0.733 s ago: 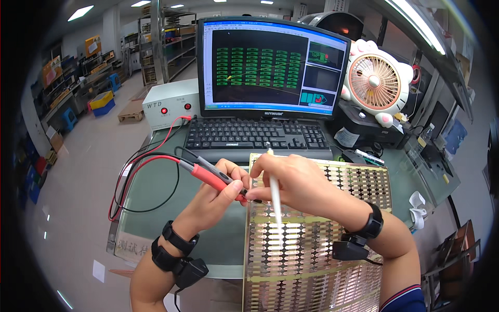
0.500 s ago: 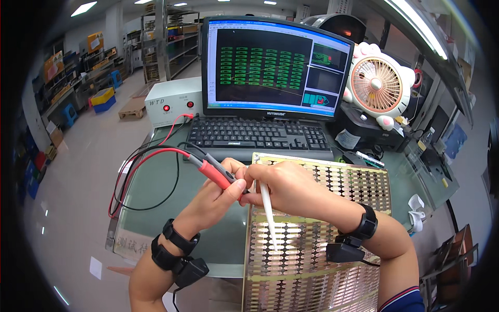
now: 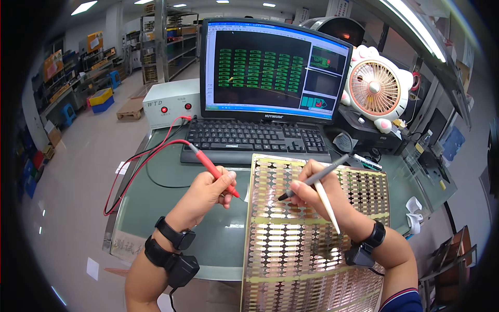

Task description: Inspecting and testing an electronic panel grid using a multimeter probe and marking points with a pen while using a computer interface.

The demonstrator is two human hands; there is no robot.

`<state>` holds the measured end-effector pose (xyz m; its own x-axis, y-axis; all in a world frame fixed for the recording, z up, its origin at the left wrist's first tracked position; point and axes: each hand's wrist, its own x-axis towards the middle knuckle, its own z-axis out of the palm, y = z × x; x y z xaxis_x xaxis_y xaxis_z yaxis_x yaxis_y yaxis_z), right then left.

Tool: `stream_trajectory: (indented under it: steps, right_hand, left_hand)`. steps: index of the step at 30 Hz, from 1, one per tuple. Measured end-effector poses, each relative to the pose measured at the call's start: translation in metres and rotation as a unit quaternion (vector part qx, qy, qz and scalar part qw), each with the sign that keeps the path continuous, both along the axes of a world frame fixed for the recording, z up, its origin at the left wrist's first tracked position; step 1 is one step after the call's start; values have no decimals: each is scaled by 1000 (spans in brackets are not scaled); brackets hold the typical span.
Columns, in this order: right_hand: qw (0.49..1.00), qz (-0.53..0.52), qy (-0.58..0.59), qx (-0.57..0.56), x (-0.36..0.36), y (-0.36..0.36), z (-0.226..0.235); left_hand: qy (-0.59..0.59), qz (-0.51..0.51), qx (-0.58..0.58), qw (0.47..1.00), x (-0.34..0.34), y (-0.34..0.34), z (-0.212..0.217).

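My left hand (image 3: 200,195) is closed round a red test probe (image 3: 209,166), its tip pointing down to the right, just left of the board's edge. In my right hand (image 3: 328,193) are a grey and black test probe (image 3: 323,173) and a slim white stick (image 3: 329,209). The black probe's tip hovers over or touches the upper part of a large circuit board panel (image 3: 291,274); I cannot tell which. Rows of small shiny metallic pads cover the panel, which lies on the green tabletop (image 3: 171,208). The white stick points down toward my right wrist.
Behind the panel stand a black keyboard (image 3: 249,138) and a monitor (image 3: 260,73) with green rows on its screen. A white box (image 3: 171,104) with red terminals feeds the red cable (image 3: 117,187). A cat-shaped fan (image 3: 374,88) and a marker (image 3: 366,161) are to the right.
My hands have moved apart: they were together, with both probes in the left. The grey and black probe is now in my right hand over the panel, and the white stick has swung rightward.
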<state>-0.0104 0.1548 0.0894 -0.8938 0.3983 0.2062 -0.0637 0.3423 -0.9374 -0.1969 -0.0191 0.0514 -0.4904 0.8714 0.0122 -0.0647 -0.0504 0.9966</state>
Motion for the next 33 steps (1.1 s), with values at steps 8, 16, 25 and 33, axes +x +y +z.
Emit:
stream_trajectory:
  steps: [8, 16, 25, 33]
  right_hand:
    - [1000, 7, 9, 17, 12, -2, -23]
    - [996, 24, 31, 83, 8, 2, -29]
    - [991, 21, 73, 108, 12, 1, -27]
    - [950, 66, 93, 290, 4, 20, 9]
  left_hand:
    - [-96, -34, -82, 991, 6, 7, -11]
    - [-148, -56, -43, 986, 13, 12, -18]
    - [-313, -65, 3, 948, 28, 17, -23]
    - [-330, -89, 13, 940, 28, 16, -32]
